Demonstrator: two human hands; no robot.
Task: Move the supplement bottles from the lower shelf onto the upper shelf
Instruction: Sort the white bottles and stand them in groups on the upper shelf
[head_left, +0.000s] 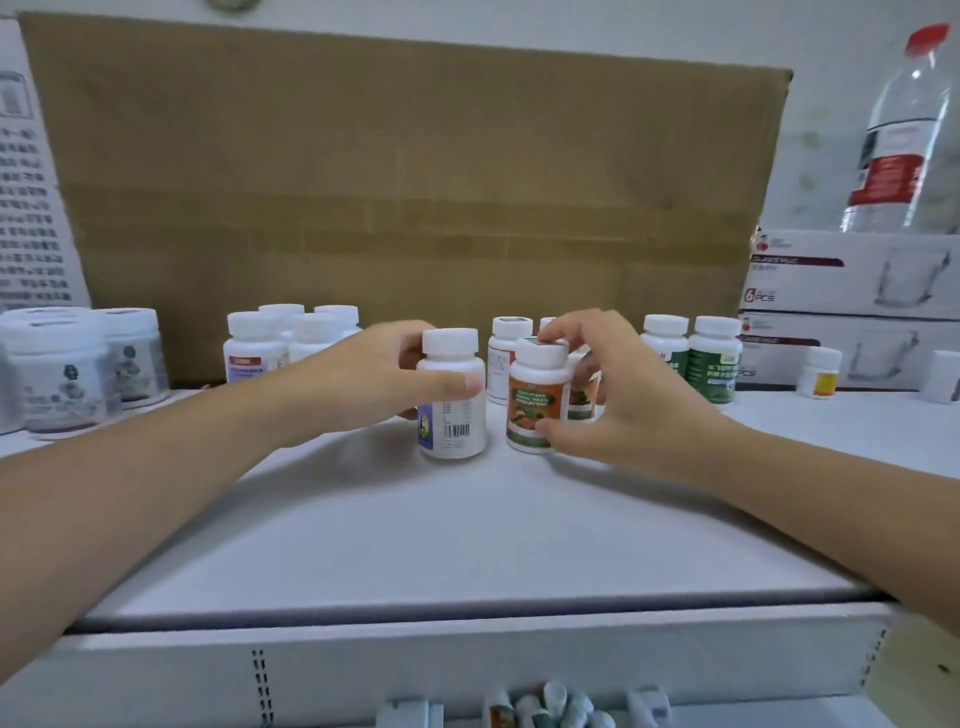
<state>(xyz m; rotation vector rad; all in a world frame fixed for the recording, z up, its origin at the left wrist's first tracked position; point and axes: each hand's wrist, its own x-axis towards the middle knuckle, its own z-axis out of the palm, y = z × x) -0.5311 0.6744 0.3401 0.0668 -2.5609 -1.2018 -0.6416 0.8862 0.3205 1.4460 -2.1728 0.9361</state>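
Observation:
On the white upper shelf (467, 530) my left hand (363, 379) grips a white bottle with a barcode label (453, 410), thumb across its front. My right hand (602, 395) holds an orange-labelled bottle (535, 400) standing on the shelf, fingertips on its cap and thumb at its base. Both bottles stand upright, side by side. More white-capped bottles stand behind: a cluster at the back left (291, 338), one behind the hands (506, 353), two green-labelled ones (711, 364). At the bottom edge, several bottles on the lower shelf (550, 706) show their tops.
A large cardboard box (405, 208) closes off the back of the shelf. Wide white jars (67, 369) stand at the left. At the right are stacked white cartons (852, 306), a tall water bottle (904, 140) on top, and a small yellow-labelled bottle (823, 371).

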